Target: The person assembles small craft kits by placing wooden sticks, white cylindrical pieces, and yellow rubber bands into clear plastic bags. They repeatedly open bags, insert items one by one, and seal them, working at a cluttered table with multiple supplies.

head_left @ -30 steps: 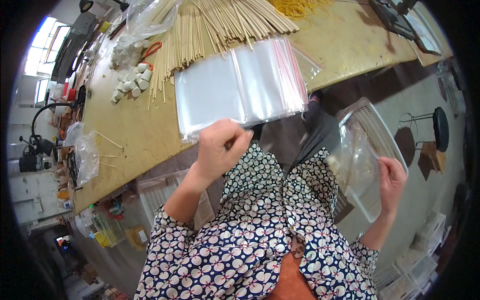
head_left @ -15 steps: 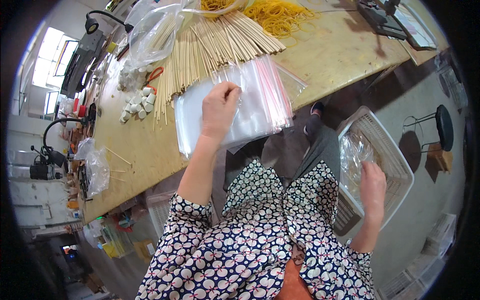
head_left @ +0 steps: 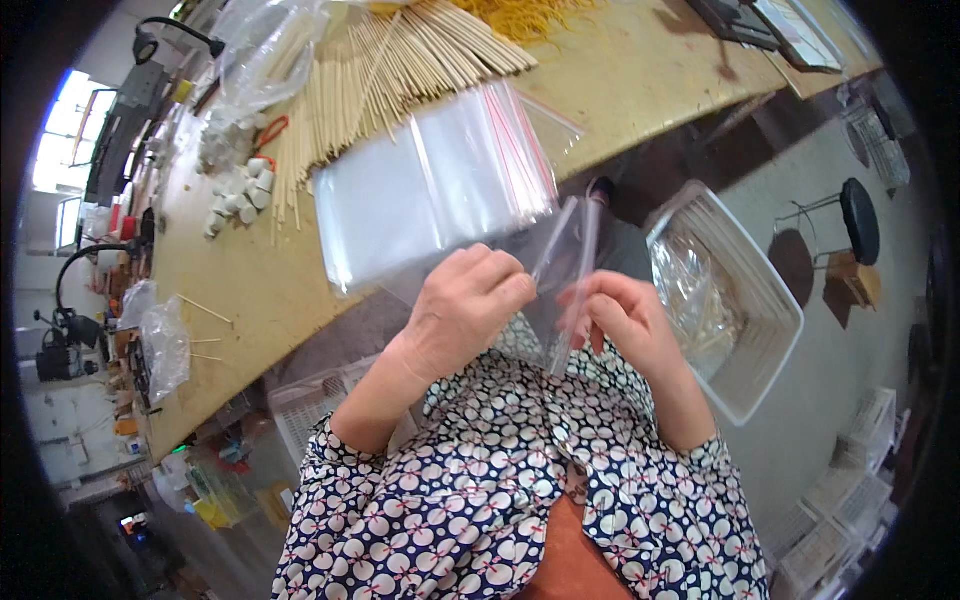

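In front of my body a clear plastic bag hangs between my two hands. My left hand pinches it at one side, thumb against curled fingers. The curled thumb and fingers of my right hand grip the bag's other side. Just beyond, at the table edge, lies a stack of clear zip bags with red strips along the right side. Many thin wooden sticks are piled behind the stack, some ends touching it.
White cylindrical pieces and orange-handled scissors lie left of the sticks. Yellow rubber bands are heaped at the back. To my right, a white basket on the floor holds filled clear bags. A black stool stands farther right.
My left hand has drawn back from the bag stack with a clear bag. My right hand has moved from above the basket to meet it and grips the bag.
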Available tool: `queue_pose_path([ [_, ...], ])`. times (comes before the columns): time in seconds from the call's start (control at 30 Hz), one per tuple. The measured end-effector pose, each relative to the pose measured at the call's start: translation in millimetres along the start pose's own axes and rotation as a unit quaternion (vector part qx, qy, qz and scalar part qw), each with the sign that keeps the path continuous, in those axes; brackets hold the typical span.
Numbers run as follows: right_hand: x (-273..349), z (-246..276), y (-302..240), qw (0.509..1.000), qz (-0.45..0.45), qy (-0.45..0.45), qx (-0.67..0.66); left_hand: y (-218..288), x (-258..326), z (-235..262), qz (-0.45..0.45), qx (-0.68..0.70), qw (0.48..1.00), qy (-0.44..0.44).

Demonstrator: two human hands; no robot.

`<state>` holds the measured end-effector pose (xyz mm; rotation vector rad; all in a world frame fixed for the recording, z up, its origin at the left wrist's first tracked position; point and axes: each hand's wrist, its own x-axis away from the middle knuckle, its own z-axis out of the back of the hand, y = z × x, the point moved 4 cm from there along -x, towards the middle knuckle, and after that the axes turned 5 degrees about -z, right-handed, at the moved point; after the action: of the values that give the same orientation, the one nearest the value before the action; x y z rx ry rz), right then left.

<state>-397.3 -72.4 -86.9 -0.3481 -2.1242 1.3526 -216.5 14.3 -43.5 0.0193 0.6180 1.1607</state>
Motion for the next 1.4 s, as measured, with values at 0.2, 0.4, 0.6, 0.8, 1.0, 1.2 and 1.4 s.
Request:
queue_pose_path([
  [0.2, 1, 5, 29, 0.988, -0.114, -0.033, 0.103, 3, 34, -23, 0.029, 0.045, 0.999, 0.000],
  [0.4, 7, -3, 39, 0.982, -0.141, 0.013, 0.127, 8, 50, -44, 0.013, 0.040, 0.999, -0.021],
  [0.6, 6, 0, 54, 0.956, -0.190, 0.000, 0.225, -7, 61, -58, 0.036, 0.087, 0.995, -0.028],
  [0.8, -5, 8, 83, 0.982, -0.182, -0.008, 0.046, -30, 69, -92, 0.174, 0.223, 0.959, -0.018],
  [1.0, -16, 12, 98, 0.990, -0.116, 0.059, -0.060, -3, 59, -93, 0.330, 0.424, 0.842, -0.041],
  [1.2, -21, 6, 103, 0.992, -0.103, 0.074, -0.008, -6, 61, -101, 0.297, 0.238, 0.924, 0.029],
  [1.4, -11, 3, 101, 0.976, -0.174, 0.063, -0.115, -28, 51, -92, 0.295, 0.086, 0.950, 0.061],
])
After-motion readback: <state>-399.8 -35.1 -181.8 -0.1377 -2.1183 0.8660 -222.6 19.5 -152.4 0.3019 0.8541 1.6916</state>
